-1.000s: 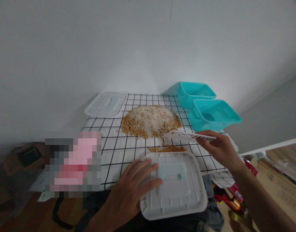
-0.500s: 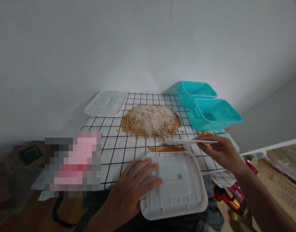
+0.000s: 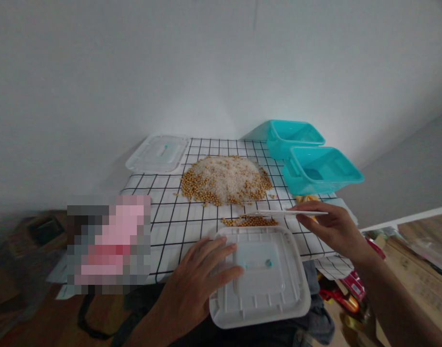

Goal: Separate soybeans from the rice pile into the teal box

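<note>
My left hand [image 3: 197,279] lies flat with its fingers spread on the left part of a white plastic lid [image 3: 264,284] at the near edge of the table. My right hand [image 3: 332,229] grips a flat white slotted plastic piece [image 3: 279,212] by its right end and holds it level just above a small row of soybeans [image 3: 250,221]. Behind it, a large heap of rice mixed with soybeans [image 3: 226,180] sits on the black-and-white checked cloth [image 3: 177,221].
Two turquoise plastic tubs [image 3: 320,169] stand at the back right, one behind the other. A clear lid [image 3: 158,153] lies at the back left. A blurred-out patch covers the table's left front. Boxes and clutter sit on the floor at the right.
My right hand has lowered the slotted piece from a tilted pose to flat and level, just over the small row of soybeans. My left hand has stayed on the lid.
</note>
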### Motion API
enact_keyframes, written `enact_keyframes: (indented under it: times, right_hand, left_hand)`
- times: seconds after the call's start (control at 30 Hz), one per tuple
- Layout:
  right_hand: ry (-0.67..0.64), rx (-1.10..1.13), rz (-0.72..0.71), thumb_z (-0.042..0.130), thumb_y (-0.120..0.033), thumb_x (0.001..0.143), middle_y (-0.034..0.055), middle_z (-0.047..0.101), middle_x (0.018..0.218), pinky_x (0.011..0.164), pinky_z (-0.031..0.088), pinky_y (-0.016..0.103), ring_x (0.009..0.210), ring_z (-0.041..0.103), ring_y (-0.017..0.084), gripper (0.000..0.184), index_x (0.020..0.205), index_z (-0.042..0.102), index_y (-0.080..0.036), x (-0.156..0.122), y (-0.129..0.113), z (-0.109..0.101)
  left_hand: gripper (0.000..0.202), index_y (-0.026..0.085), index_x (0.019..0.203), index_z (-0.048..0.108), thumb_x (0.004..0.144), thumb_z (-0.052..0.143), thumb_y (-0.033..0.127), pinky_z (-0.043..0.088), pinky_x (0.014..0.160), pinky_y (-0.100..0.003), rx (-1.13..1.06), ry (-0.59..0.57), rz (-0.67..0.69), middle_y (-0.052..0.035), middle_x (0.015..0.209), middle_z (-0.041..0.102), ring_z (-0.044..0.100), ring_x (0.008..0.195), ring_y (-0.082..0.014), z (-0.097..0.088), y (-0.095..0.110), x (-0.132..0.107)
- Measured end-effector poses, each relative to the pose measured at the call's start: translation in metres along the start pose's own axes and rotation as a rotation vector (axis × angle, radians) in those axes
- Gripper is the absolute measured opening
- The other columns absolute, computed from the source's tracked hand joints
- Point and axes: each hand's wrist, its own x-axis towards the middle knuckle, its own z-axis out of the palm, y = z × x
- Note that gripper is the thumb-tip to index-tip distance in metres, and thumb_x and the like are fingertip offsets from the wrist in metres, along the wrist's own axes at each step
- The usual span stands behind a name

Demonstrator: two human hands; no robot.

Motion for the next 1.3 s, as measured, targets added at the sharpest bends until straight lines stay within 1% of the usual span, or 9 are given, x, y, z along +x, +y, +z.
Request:
enact_keyframes:
  times: [0.13,0.27,0.5,0.6,0.73,0.93,1.07,1.17,1.3]
  right_hand:
    - [-0.014,0.017,-0.020,0.073,-0.030,0.089,0.0040,0.076,0.111,0.091,0.054,0.040,0.104,0.069,0.026,0.019,0.107,0.078,-0.034,-0.002,-0.001,-0.002]
    - [-0.029,0.012,-0.030,0.073,-0.030,0.089,0.0034,0.077,0.109,0.092,0.054,0.039,0.103,0.069,0.026,0.019,0.106,0.078,-0.035,-0.001,-0.002,-0.004]
    - [0.055,-0.024,-0.024,0.075,-0.035,0.087,0.0036,0.077,0.105,0.088,0.054,0.038,0.098,0.070,0.026,0.017,0.103,0.079,-0.034,0.004,0.005,-0.007]
    - [0.016,-0.025,-0.026,0.074,-0.034,0.087,0.0041,0.076,0.104,0.088,0.053,0.038,0.099,0.069,0.026,0.016,0.102,0.078,-0.032,0.006,0.005,-0.008]
    - [-0.030,-0.019,-0.027,0.074,-0.032,0.088,0.0038,0.076,0.102,0.083,0.054,0.035,0.095,0.069,0.024,0.016,0.104,0.078,-0.032,0.008,0.001,-0.007]
    - [-0.021,-0.047,-0.037,0.074,-0.036,0.088,0.0046,0.077,0.105,0.085,0.055,0.034,0.097,0.070,0.024,0.017,0.103,0.079,-0.031,0.012,0.000,-0.002]
    - [0.018,-0.071,-0.008,0.074,-0.040,0.087,0.0084,0.078,0.104,0.074,0.057,0.033,0.089,0.072,0.025,0.023,0.102,0.079,-0.025,0.018,0.004,0.003]
    - [0.013,-0.054,0.000,0.073,-0.041,0.087,0.0081,0.078,0.100,0.070,0.058,0.033,0.085,0.072,0.025,0.024,0.103,0.078,-0.024,0.026,0.007,0.009]
    - [0.076,-0.032,-0.026,0.075,-0.038,0.086,0.0055,0.078,0.094,0.071,0.055,0.032,0.083,0.071,0.023,0.022,0.102,0.078,-0.024,0.038,0.011,0.015]
  left_hand:
    - [0.053,0.040,0.133,0.061,0.089,0.057,0.012,0.028,0.124,-0.052,0.003,0.012,0.013,0.0038,0.154,0.049,0.038,0.146,-0.0265,-0.002,0.000,0.001]
    - [0.053,0.042,0.134,0.060,0.090,0.056,0.012,0.026,0.124,-0.053,-0.005,0.013,0.000,0.0050,0.155,0.048,0.036,0.147,-0.0259,0.000,0.001,0.000]
    - [0.050,0.042,0.135,0.058,0.094,0.053,0.015,0.024,0.124,-0.054,-0.019,-0.010,-0.008,0.0058,0.157,0.046,0.031,0.150,-0.0244,0.002,0.000,-0.001]
    - [0.051,0.042,0.136,0.058,0.094,0.052,0.013,0.023,0.124,-0.054,-0.022,-0.005,-0.008,0.0060,0.157,0.045,0.031,0.150,-0.0243,0.002,0.000,-0.002]
    - [0.053,0.042,0.137,0.057,0.093,0.053,0.014,0.022,0.124,-0.054,-0.028,-0.013,-0.009,0.0064,0.158,0.044,0.029,0.151,-0.0244,0.001,0.000,-0.002]
    - [0.047,0.042,0.136,0.058,0.095,0.054,0.018,0.022,0.124,-0.054,-0.032,-0.012,-0.008,0.0057,0.157,0.045,0.029,0.151,-0.0246,0.003,-0.001,-0.002]
    - [0.042,0.043,0.136,0.057,0.097,0.057,0.029,0.021,0.124,-0.055,-0.044,-0.001,-0.003,0.0055,0.157,0.045,0.030,0.150,-0.0251,0.005,-0.001,-0.002]
    - [0.041,0.043,0.136,0.057,0.098,0.056,0.028,0.020,0.124,-0.054,-0.047,-0.009,-0.008,0.0060,0.157,0.044,0.029,0.151,-0.0247,0.004,-0.001,-0.003]
    - [0.043,0.043,0.138,0.056,0.098,0.055,0.026,0.019,0.124,-0.054,-0.046,-0.035,-0.013,0.0062,0.158,0.043,0.027,0.151,-0.0247,0.003,-0.001,-0.002]
